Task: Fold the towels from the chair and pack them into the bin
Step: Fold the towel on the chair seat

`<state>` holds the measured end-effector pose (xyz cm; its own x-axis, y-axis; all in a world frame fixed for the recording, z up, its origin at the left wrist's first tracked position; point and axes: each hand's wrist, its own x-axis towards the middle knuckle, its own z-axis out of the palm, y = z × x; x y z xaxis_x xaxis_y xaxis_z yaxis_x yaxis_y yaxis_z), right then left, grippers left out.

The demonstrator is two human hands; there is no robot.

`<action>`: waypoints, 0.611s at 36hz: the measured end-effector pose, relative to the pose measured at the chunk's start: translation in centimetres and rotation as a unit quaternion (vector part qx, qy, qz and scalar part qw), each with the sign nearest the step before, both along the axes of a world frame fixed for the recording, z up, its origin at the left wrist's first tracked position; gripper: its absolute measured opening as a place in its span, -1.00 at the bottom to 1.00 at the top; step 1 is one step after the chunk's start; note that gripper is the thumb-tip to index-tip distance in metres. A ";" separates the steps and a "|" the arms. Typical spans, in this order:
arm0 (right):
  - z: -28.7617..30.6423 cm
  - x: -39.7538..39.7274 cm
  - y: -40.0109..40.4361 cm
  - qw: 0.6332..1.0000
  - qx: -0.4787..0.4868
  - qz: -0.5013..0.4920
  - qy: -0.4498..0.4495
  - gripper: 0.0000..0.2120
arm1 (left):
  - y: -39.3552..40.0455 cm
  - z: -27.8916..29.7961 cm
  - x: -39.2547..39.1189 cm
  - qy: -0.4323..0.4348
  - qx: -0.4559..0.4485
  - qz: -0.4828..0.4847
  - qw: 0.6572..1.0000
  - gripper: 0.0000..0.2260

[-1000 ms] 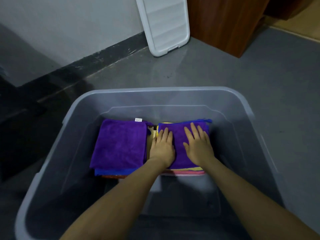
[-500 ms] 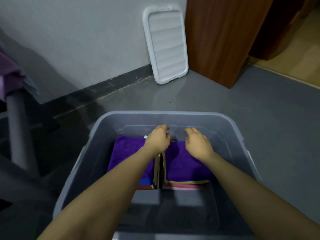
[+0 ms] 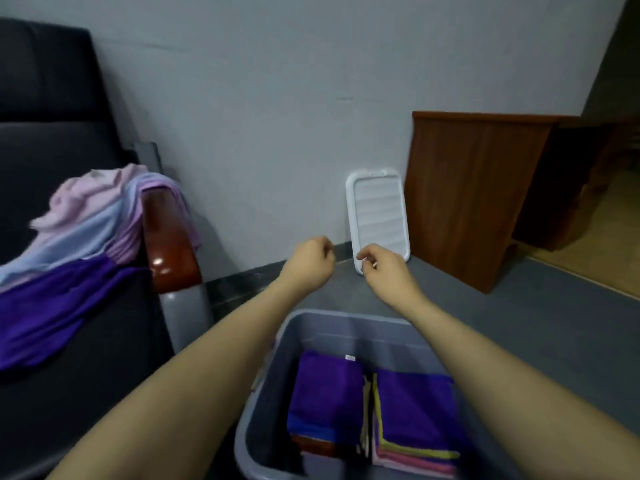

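Filling the near end of the grey bin point(image 3: 294, 327) are two neat stacks of folded towels, side by side against its far wall: the left stack point(image 3: 325, 396) topped in purple over blue, the right stack point(image 3: 414, 410) purple over yellow-green and pink layers. Squared-off piles like these likely leave the front of the bin free for more. Above the bin's far rim both hands hang in the air, apart from each other and from the towels: the left hand point(image 3: 308, 263) and right hand point(image 3: 384, 268) each have loosely curled fingers and hold nothing, apparently freed to fetch another piece. Further off to the left, unfolded towels point(image 3: 79, 237) in purple, pale blue and pink drape over the chair point(image 3: 171, 244) seat and its wooden armrest, awaiting folding. Against the far wall leans the white lid point(image 3: 379, 218), beside a wooden cabinet point(image 3: 471, 199).
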<state>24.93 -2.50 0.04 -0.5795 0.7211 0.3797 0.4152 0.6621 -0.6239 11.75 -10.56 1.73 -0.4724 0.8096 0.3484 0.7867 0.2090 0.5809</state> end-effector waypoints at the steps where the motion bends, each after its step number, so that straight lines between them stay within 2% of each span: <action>1: 1.2 -0.8 -0.9 1.000 0.003 0.007 0.007 -0.76 | -1.1 1.4 -0.6 0.007 0.012 0.005 1.000 -0.77; 6: 5.6 -4.9 -5.6 0.998 0.010 0.056 0.041 -0.77 | -7.1 6.4 -4.3 0.041 0.046 0.055 0.997 -0.76; 11: 8.0 -10.1 -10.6 0.992 0.020 0.120 0.044 -0.79 | -13.4 8.3 -8.8 0.065 0.079 0.117 0.988 -0.77; 16: 8.8 -15.8 -15.8 0.984 0.023 0.164 0.058 -0.79 | -19.5 8.3 -13.0 0.084 0.079 0.186 0.976 -0.82; 22: 7.5 -22.1 -21.5 0.972 0.028 0.228 0.052 -0.81 | -25.8 6.5 -17.9 0.049 0.067 0.247 0.965 -0.80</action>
<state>2.84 -23.97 7.55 -0.7905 0.3744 0.4847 0.0063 0.7964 -0.6048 -6.12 -36.40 8.25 -0.7482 0.4390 0.4975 0.6635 0.5008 0.5559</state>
